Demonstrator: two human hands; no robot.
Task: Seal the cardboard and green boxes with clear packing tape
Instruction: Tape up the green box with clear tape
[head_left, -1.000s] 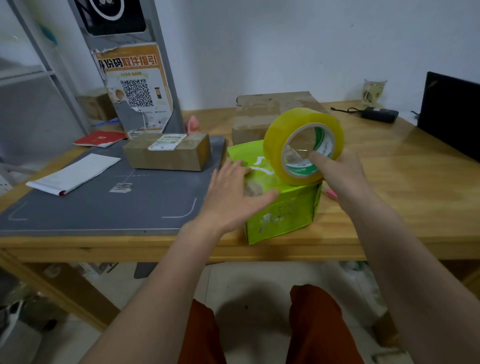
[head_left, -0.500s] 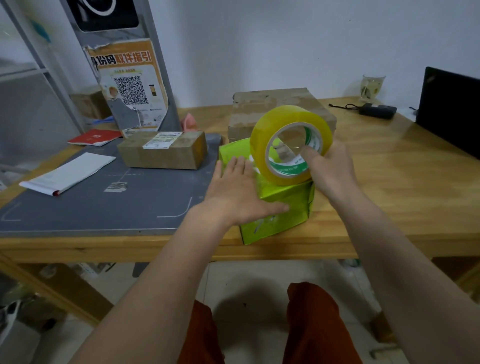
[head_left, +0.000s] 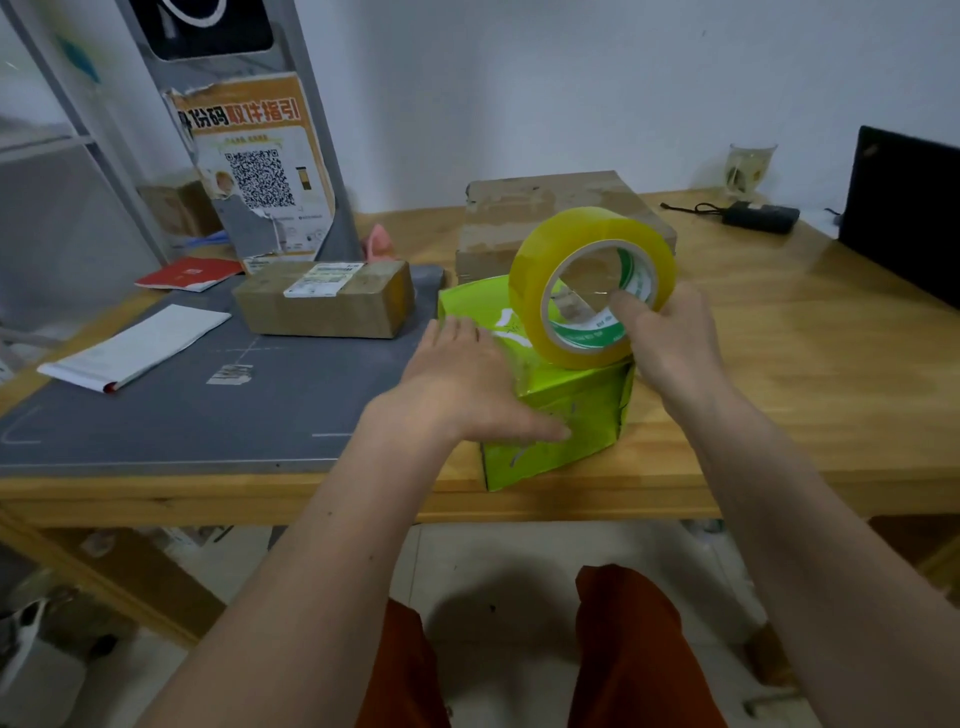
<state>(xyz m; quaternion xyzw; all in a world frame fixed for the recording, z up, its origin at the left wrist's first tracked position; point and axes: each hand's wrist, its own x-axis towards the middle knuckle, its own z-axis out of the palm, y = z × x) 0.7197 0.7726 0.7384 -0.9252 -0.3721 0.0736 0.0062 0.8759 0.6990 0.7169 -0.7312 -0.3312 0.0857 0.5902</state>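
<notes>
Left hand (head_left: 467, 384): I am pressing flat, fingers straight, on the green box (head_left: 566, 415) at the table's near edge.
Right hand (head_left: 670, 343): I am gripping the tape roll (head_left: 587, 286) over it.
Risk: tape may be wrinkling or the box sliding off.

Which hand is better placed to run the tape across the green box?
Right hand: it already grips the yellow tape roll standing on the green cardboard box. Left hand lies flat, steadying the box.

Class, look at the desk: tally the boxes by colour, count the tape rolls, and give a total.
Brown cardboard boxes: 2, the large box and the labelled box
Green boxes: 1, the green box
Tape rolls: 1, the tape roll
Total: 4
</notes>
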